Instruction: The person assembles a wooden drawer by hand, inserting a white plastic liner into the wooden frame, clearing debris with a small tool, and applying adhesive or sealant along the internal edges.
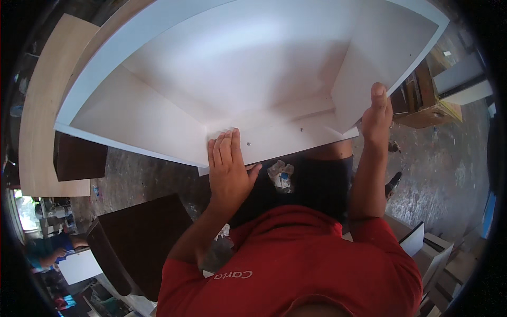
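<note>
A large white cabinet box (259,63), its hollow side towards me, fills the upper middle of the view. On the inner face of its near panel (274,134), my left hand (226,169) lies with fingers stretched flat and thumb apart at the panel's edge. Two small metal fittings, one a round stud (249,143), the other a similar stud (301,129), sit in that panel. My right hand (377,113) grips the edge of the right side panel (388,58), thumb up along it; its other fingers are mostly hidden behind.
A dark brown cabinet piece (140,243) stands at lower left, and a pale wood board (45,116) at far left. Cardboard boxes (425,105) lie at right. A crumpled plastic bag (281,175) rests by my lap. Another person (50,251) is at lower left; white panels (430,259) stand lower right.
</note>
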Demonstrator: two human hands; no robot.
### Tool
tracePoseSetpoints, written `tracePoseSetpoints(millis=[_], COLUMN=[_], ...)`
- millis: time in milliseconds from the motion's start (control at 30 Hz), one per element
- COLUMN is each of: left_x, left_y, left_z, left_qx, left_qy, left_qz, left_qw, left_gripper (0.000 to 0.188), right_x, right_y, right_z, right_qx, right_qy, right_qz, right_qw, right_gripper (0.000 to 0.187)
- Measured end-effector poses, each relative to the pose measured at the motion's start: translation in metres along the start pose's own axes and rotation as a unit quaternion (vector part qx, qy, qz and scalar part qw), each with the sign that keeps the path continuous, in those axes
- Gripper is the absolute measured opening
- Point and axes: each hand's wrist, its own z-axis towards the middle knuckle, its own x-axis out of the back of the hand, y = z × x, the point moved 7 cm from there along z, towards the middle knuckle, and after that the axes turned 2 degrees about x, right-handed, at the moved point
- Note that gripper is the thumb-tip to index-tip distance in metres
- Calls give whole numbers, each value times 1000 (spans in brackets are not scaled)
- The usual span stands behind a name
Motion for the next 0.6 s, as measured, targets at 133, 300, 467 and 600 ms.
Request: tracePoseSetpoints(millis=[133, 300, 467, 600], left_x=[8, 18, 48, 77], left_y=[-2, -12, -89, -130], left_z=[-9, -32, -84, -41], left_qx=[30, 11, 23, 170], left_qy=[2, 1, 291, 298], left_qz=[-32, -152, -349, -543], left_qw=[999, 988, 890, 766], left_gripper=[98, 85, 54, 52], right_x=[-3, -1, -2, -3], right_y=[-2, -3, 0, 14], right_z=[0, -4, -5, -5], right_qx=[1, 18, 14, -13], right_qy=[-4, 14, 10, -1], right_qz=[-8, -8, 80, 157], right_qw=[1000, 1000, 997, 988], right_gripper=[77, 77, 82, 85])
